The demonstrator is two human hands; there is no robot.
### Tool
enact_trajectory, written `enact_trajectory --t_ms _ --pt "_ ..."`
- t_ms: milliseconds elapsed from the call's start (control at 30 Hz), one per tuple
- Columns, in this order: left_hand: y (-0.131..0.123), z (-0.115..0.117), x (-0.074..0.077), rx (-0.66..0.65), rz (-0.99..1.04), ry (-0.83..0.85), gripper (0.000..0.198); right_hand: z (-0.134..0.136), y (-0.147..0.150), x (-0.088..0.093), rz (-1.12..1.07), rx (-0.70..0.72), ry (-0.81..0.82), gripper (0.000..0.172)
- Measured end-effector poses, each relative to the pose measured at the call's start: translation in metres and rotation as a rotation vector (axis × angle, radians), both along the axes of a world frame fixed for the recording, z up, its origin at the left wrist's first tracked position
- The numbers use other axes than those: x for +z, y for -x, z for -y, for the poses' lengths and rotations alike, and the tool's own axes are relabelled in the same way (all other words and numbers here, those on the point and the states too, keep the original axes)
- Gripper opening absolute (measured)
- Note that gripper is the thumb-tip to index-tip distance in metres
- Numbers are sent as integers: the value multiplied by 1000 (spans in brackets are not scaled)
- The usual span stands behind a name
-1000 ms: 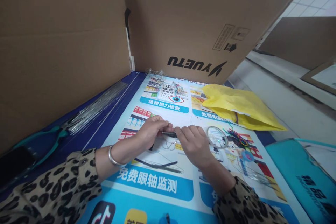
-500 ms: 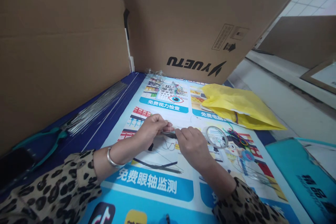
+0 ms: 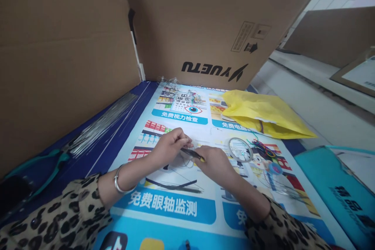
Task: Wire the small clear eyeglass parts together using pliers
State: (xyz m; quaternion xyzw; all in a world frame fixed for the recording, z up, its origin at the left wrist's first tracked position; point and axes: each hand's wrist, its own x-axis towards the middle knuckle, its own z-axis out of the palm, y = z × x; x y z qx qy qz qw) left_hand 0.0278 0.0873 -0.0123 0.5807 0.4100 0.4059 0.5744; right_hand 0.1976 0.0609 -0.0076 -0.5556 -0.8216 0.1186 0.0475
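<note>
My right hand [image 3: 215,164] is closed around small dark pliers [image 3: 191,153] with a yellow part at the grip; much of the tool is hidden in the palm. Their dark end points left, reaching under the fingers of my left hand [image 3: 174,144]. That hand is pinched at the fingertips on a thin wire, which is hardly visible between them. Below both hands a loop of fine wire [image 3: 187,163] hangs or lies over the printed sheet; I cannot tell which.
Right of my hands lie a clear ring-shaped dish [image 3: 240,150], coloured cords [image 3: 265,149] and a yellow bag [image 3: 266,113]. At left are a bundle of straight wires [image 3: 102,125] and teal-handled pliers [image 3: 55,168]. Cardboard walls [image 3: 205,19] stand behind; a teal pouch [image 3: 331,187] lies far right.
My right hand has turned, so more of the pliers and their yellow part shows. My left fingers have curled in closer. The whole view has shifted slightly.
</note>
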Motion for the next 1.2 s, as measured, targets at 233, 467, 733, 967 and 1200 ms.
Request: enact_trajectory --t_ms 233,467,733,967,1200 --pt "3 1 1 -62 -173 -201 15 2 -5 4 -44 51 -1 11" --pt "11 -8 6 60 -358 -410 12 2 -16 8 -5 -16 -145 14" --pt "7 -9 3 9 -385 -587 11 -3 -19 -6 7 -113 -220 14" --pt "7 -10 0 -43 -406 -455 12 0 -22 -12 44 -140 -221 17" --pt "15 -26 -19 32 -748 -567 19 0 -31 -22 97 -203 -303 18"
